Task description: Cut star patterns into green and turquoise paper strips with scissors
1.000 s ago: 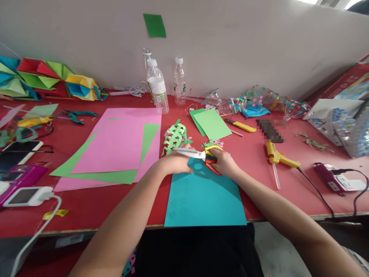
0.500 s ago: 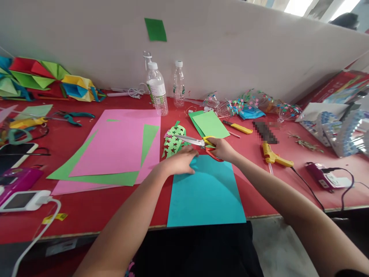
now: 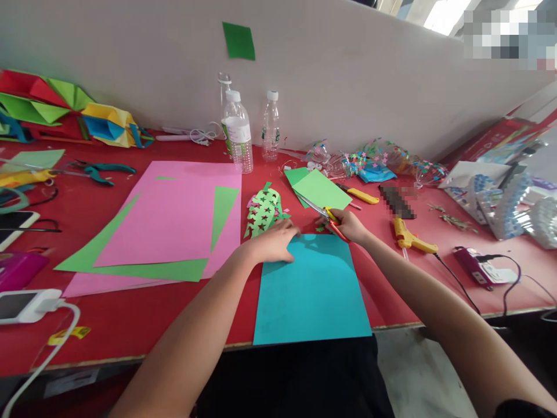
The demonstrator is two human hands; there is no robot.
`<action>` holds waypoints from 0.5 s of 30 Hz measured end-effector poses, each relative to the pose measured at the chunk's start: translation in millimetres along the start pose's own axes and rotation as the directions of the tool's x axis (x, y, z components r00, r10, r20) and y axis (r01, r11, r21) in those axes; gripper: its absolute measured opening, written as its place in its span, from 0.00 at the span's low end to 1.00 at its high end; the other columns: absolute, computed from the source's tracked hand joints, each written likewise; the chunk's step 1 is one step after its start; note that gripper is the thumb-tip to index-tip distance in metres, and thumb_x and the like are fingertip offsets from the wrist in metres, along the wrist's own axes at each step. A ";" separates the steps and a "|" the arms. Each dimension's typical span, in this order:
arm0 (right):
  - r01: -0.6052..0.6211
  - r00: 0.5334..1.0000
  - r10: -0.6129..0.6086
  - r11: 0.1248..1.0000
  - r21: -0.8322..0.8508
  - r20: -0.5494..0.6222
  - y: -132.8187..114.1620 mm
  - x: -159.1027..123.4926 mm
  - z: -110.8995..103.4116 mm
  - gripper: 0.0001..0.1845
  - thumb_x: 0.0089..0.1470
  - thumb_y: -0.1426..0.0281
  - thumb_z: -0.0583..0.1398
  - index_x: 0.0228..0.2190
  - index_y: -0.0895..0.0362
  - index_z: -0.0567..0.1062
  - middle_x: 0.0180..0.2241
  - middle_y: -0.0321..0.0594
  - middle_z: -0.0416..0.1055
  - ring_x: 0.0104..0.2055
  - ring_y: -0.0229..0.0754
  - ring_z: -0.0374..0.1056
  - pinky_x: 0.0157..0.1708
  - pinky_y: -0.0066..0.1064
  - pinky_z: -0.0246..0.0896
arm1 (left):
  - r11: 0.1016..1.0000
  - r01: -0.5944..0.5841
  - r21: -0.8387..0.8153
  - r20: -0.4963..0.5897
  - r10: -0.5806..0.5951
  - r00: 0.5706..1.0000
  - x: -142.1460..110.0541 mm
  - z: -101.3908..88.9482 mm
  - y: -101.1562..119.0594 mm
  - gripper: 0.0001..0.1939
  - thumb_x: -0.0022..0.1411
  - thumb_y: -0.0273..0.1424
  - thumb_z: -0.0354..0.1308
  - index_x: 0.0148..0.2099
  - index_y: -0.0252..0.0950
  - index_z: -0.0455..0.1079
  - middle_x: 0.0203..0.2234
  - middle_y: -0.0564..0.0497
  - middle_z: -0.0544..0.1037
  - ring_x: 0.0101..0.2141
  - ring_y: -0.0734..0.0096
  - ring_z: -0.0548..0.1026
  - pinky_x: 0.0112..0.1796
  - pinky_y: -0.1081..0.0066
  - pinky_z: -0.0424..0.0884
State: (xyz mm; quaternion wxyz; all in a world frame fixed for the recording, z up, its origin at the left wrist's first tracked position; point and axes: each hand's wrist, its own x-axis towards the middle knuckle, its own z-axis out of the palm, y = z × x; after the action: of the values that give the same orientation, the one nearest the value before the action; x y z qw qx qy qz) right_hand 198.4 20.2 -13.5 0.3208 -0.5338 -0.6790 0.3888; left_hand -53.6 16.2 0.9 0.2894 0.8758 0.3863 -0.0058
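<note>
My right hand (image 3: pixel 350 226) is closed around the yellow-and-red handles of a pair of scissors (image 3: pixel 314 206). The blades point forward and left, over the edge of the green paper pieces (image 3: pixel 322 190). A sheet of blue paper (image 3: pixel 313 296) lies flat before me at the table's front edge. On its far left corner rests my left hand (image 3: pixel 275 241), thumb and fingers apart, touching the sheet. Just beyond that hand lies a light green paper strip with star-shaped holes (image 3: pixel 263 212), small green cut-outs beside it.
Pink sheets (image 3: pixel 161 220) with green paper between and on them lie left. Plastic bottles (image 3: pixel 270 130) stand by the wall. To the right are a yellow cutter (image 3: pixel 364 195), a yellow glue gun (image 3: pixel 411 237) and a purple power strip (image 3: pixel 474 268) with cords. Teal pliers (image 3: pixel 102 172) lie far left.
The scissors have swung from pointing left to pointing forward and left, their tips now away from the star-holed strip. My right hand shifted slightly right; my left hand stays on the blue sheet.
</note>
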 end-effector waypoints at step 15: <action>-0.128 0.909 0.025 0.967 -0.223 -0.416 5.3 -8.8 -5.6 0.16 0.48 0.55 0.61 0.29 0.56 0.73 0.25 0.38 0.72 0.29 0.42 0.65 0.29 0.31 0.58 | 0.980 0.136 0.143 -0.032 -0.133 0.991 -3.5 -2.5 7.7 0.32 0.48 0.43 0.65 0.52 0.34 0.63 0.55 0.35 0.67 0.56 0.41 0.64 0.53 0.54 0.63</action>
State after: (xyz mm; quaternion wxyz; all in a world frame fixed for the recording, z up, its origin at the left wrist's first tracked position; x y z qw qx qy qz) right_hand 207.6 13.3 -15.5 0.3721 -0.6651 -0.6178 0.1939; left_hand -51.4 11.1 7.7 0.2199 0.8663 0.4464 -0.0438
